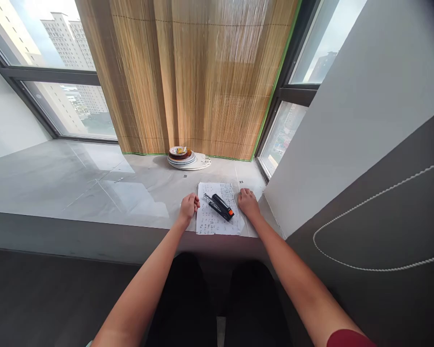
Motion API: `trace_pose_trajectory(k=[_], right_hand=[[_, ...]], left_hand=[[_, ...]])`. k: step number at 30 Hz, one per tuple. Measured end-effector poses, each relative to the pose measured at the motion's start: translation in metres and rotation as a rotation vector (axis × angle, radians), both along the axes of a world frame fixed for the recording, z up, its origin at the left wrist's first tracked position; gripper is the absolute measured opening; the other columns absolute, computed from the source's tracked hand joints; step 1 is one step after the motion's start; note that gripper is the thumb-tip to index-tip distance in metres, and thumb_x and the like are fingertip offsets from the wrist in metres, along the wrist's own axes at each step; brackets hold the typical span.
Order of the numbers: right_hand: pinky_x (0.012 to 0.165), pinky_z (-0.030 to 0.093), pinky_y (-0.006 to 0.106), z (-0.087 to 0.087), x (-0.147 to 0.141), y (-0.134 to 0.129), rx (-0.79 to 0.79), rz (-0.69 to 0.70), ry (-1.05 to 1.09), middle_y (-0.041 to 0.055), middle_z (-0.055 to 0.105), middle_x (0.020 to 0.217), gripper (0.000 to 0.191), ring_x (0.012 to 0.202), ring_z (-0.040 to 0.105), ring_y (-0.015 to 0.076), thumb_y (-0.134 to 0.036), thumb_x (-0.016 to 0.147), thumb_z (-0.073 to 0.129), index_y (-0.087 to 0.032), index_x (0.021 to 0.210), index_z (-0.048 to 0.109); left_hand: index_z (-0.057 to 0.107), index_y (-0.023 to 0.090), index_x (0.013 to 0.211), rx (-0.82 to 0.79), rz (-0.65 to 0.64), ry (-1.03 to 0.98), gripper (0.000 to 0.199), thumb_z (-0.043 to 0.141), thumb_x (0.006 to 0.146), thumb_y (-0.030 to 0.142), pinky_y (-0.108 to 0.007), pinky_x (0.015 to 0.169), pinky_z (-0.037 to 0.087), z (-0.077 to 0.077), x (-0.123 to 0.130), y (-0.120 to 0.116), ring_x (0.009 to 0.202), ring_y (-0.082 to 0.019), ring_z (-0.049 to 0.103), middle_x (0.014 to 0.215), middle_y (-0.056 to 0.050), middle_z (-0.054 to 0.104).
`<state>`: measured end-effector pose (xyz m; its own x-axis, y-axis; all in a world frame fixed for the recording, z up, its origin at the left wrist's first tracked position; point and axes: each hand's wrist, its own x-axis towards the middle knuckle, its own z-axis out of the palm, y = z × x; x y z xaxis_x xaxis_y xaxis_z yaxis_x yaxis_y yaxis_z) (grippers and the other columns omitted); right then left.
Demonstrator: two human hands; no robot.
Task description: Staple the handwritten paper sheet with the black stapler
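Note:
A sheet of paper (210, 224) covered in handwriting lies at the front edge of the window ledge. On it rests a black stapler (220, 207), opened out, with a metal strip at its upper left and an orange patch at its lower right end. My left hand (189, 207) rests on the ledge just left of the paper, its fingers curled; whether anything is inside is hidden. To the right of the paper, my right hand (248, 202) lies on the ledge, palm down with bent fingers, beside the sheet and apart from the stapler.
A stack of plates (190, 161) stands at the back of the ledge (148, 188), before a bamboo blind (202, 86). A slanting wall (332, 120) bounds the right side. A white beaded cord (365, 201) hangs at the far right.

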<state>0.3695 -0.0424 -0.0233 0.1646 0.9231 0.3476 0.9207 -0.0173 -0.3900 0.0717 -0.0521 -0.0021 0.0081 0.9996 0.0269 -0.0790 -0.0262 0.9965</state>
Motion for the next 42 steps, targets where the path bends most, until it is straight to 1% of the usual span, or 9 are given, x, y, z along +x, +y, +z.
trace_pose_trajectory(k=[5,10,15,17,20,27,33,39,42], right_hand=[[0.098,0.044,0.041,0.002,-0.01,-0.009,-0.047,-0.025,-0.153,0.0193,0.066,0.125,0.028,0.117,0.058,0.0312,-0.019,0.103,0.041,-0.014,0.117,0.065],[0.094,0.043,0.04,0.006,-0.009,-0.008,-0.065,-0.045,-0.167,0.0179,0.066,0.122,0.027,0.115,0.058,0.0314,-0.021,0.102,0.043,-0.015,0.117,0.065],[0.093,0.043,0.039,0.009,-0.012,-0.009,-0.067,-0.053,-0.178,0.0164,0.067,0.121,0.024,0.116,0.058,0.0308,-0.021,0.101,0.044,-0.017,0.114,0.064],[0.093,0.043,0.039,0.009,-0.012,-0.009,-0.065,-0.053,-0.187,0.0158,0.067,0.12,0.024,0.115,0.058,0.0306,-0.021,0.101,0.044,-0.017,0.113,0.064],[0.093,0.043,0.04,0.008,-0.011,-0.008,-0.045,-0.049,-0.192,0.0152,0.067,0.119,0.023,0.115,0.058,0.0304,-0.02,0.1,0.044,-0.018,0.112,0.064],[0.093,0.042,0.039,0.009,-0.011,-0.009,-0.055,-0.041,-0.163,0.0152,0.067,0.119,0.023,0.115,0.058,0.0299,-0.02,0.1,0.044,-0.018,0.112,0.064],[0.095,0.042,0.039,0.008,-0.011,-0.008,-0.074,-0.038,-0.162,0.0153,0.066,0.12,0.022,0.115,0.057,0.0299,-0.021,0.101,0.043,-0.017,0.111,0.062],[0.096,0.042,0.041,0.009,-0.01,-0.008,-0.076,-0.034,-0.151,0.0169,0.065,0.122,0.024,0.118,0.056,0.0316,-0.022,0.101,0.041,-0.017,0.112,0.062],[0.096,0.043,0.042,0.01,-0.01,-0.008,-0.074,-0.026,-0.14,0.0174,0.065,0.121,0.025,0.117,0.056,0.0325,-0.022,0.101,0.042,-0.017,0.113,0.063]], left_hand=[[0.044,0.025,0.066,0.059,0.131,0.13,0.033,0.054,0.097,0.03,-0.027,0.052,0.033,-0.004,0.008,0.008,0.052,-0.015,0.044,0.056,0.002,0.046],[0.046,0.026,0.066,0.091,0.273,0.316,0.029,0.061,0.091,0.024,-0.032,0.077,0.046,0.005,0.002,0.051,0.088,-0.026,0.062,0.067,-0.004,0.055],[0.062,0.022,0.09,0.126,0.338,0.476,0.01,0.064,0.085,0.014,-0.047,0.11,0.039,0.015,-0.022,0.102,0.141,-0.039,0.046,0.127,-0.021,0.064],[0.065,0.02,0.109,0.187,0.297,0.698,0.023,0.061,0.088,0.015,-0.053,0.118,0.031,0.01,-0.027,0.113,0.149,-0.041,0.038,0.148,-0.023,0.055],[0.065,0.022,0.123,0.231,0.206,0.918,0.034,0.053,0.092,0.014,-0.06,0.122,0.022,-0.001,-0.028,0.119,0.151,-0.039,0.037,0.154,-0.02,0.054],[0.071,0.021,0.113,0.252,0.168,1.029,0.03,0.045,0.098,0.014,-0.053,0.113,0.036,-0.01,-0.026,0.111,0.132,-0.039,0.052,0.128,-0.023,0.062],[0.068,0.021,0.09,0.294,0.12,1.072,0.032,0.044,0.093,0.0,-0.043,0.101,0.047,-0.01,-0.025,0.082,0.112,-0.031,0.058,0.107,-0.014,0.062],[0.064,0.021,0.098,0.624,0.12,1.042,0.03,0.044,0.096,-0.001,-0.036,0.089,0.052,-0.023,-0.014,0.035,0.104,-0.024,0.06,0.121,-0.012,0.057],[0.062,0.022,0.097,0.66,0.102,0.987,0.025,0.045,0.099,0.003,-0.035,0.087,0.051,-0.025,-0.011,0.022,0.1,-0.024,0.061,0.11,-0.01,0.062]])
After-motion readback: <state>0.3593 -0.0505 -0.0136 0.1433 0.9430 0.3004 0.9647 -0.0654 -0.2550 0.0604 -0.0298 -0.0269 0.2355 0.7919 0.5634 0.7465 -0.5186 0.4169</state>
